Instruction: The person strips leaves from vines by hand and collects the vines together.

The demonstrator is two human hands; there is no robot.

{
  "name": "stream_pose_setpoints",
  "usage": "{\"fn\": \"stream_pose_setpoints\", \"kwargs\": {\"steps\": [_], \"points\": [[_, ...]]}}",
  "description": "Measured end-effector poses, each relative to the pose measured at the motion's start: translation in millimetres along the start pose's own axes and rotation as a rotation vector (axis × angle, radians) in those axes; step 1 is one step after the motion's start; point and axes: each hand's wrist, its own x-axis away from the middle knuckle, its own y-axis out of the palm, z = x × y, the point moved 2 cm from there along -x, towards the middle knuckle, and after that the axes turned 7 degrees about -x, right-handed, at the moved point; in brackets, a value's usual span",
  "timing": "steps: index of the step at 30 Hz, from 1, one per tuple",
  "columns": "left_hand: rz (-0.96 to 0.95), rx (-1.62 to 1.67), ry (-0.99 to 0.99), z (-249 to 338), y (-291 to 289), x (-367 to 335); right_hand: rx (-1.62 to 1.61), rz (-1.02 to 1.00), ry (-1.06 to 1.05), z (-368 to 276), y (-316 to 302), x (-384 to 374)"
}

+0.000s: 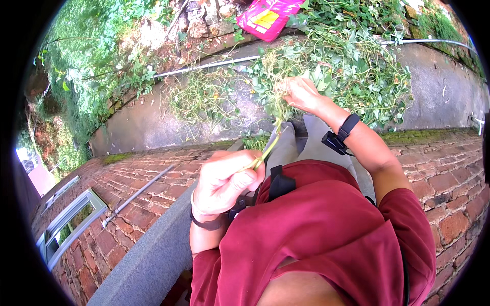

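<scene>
My left hand [227,181] is closed, with thumb and fingers pinching one end of a green vine stem [275,137]. The stem runs up and away from it toward my right hand [302,94], whose fingers are closed around the leafy, stringy part of the vine. Just beyond and right of that hand spreads a large heap of leafy green vines [352,76] on the concrete ledge. To its left lies a smaller, looser pile of mostly bare stems [201,99].
A pink plastic bag [269,19] with a yellow patch lies at the far side. A thin pale pipe [204,66] crosses behind the piles. Brick wall [439,204] flanks both sides, with a window frame [71,227] at left. A grey ledge [153,250] is beside my left arm.
</scene>
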Motion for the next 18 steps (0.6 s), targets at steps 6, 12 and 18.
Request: {"fn": "stream_pose_setpoints", "kwargs": {"steps": [6, 12, 18], "points": [[0.531, 0.266, -0.046, -93, -58, -34, -0.230, -0.198, 0.181, -55, -114, -37], [0.484, 0.230, -0.008, -172, -54, -67, -0.568, -0.176, 0.207, -132, -191, -29], [0.157, -0.065, -0.092, -209, -21, -115, -0.691, -0.190, -0.029, -186, -214, -24]]}}
